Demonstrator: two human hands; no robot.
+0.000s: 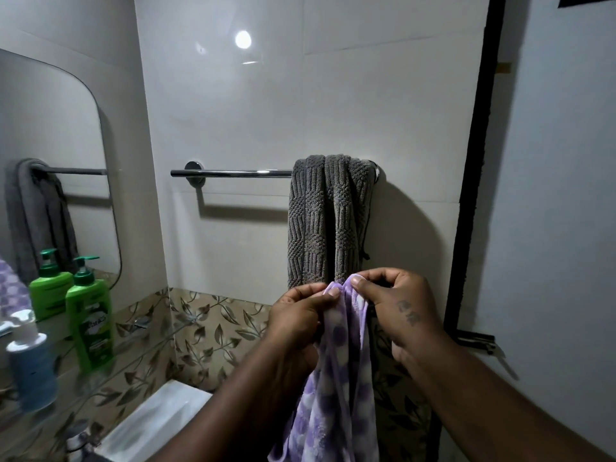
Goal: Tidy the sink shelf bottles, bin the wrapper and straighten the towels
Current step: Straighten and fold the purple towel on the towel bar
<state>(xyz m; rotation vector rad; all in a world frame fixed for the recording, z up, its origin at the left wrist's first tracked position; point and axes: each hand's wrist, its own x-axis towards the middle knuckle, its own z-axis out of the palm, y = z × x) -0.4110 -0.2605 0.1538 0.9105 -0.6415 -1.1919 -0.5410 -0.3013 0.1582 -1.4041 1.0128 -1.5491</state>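
Pinching soft spotted lilac towel (336,371), both hands (346,311).

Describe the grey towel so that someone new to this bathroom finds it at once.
On the white tiled wall runs a chrome towel rail. The grey towel hangs bunched at its right end. Unlike the lilac spotted towel held below it, it is dark and ribbed.

A grey towel (328,221), ribbed, is bunched in narrow folds at the right end of the rail (233,173). A lilac towel (336,378), spotted, is pinched at its top edge by the left hand (296,321) and the right hand (400,305), in front of the grey one's lower end, and is left hanging crumpled. A green bottle (90,315) and a blue bottle (31,368) are stood upright on the glass shelf (140,348).
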